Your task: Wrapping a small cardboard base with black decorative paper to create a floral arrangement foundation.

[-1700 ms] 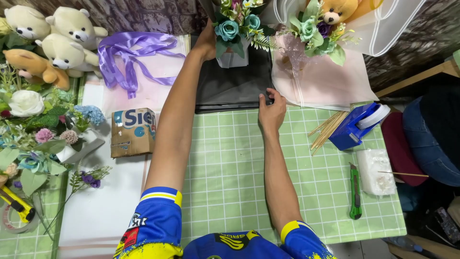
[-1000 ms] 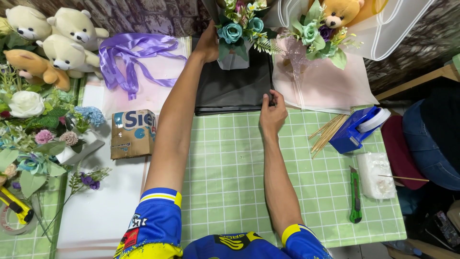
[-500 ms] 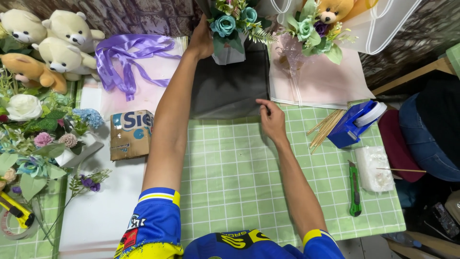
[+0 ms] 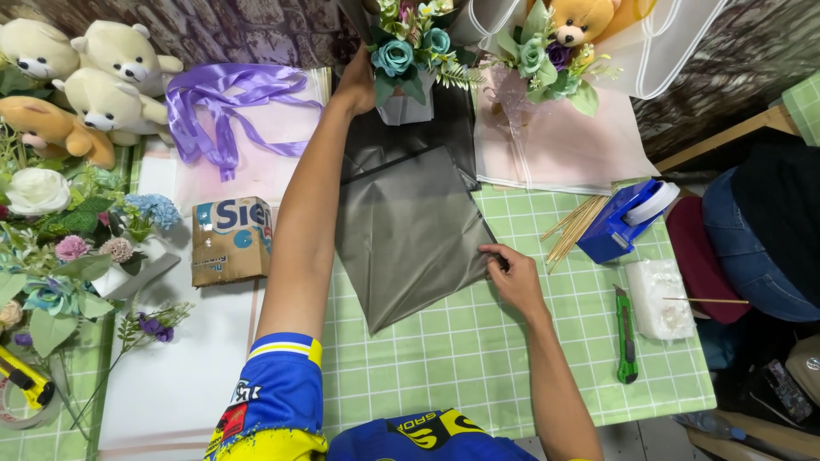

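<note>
My right hand (image 4: 512, 275) pinches the right edge of a dark grey wrapping sheet (image 4: 410, 239) that lies tilted across the green checked mat (image 4: 478, 358). Its upper end still rests on a stack of the same dark sheets (image 4: 401, 137). My left hand (image 4: 359, 81) reaches far forward and holds the base of a small bouquet of teal paper roses (image 4: 408, 60) standing at the back of the table, over the dark stack.
Pink sheets (image 4: 564, 145) with a bear bouquet (image 4: 564, 43) lie back right. A blue tape dispenser (image 4: 628, 218), wooden sticks (image 4: 574, 226), a green cutter (image 4: 626, 329) and a white block (image 4: 656, 299) sit right. Left: cardboard box (image 4: 231, 239), purple ribbon (image 4: 226, 98), teddy bears (image 4: 81, 77), loose flowers (image 4: 60, 230).
My right hand has drawn one dark sheet off the stack toward me and turned it askew on the green mat. My left hand stays on the bouquet.
</note>
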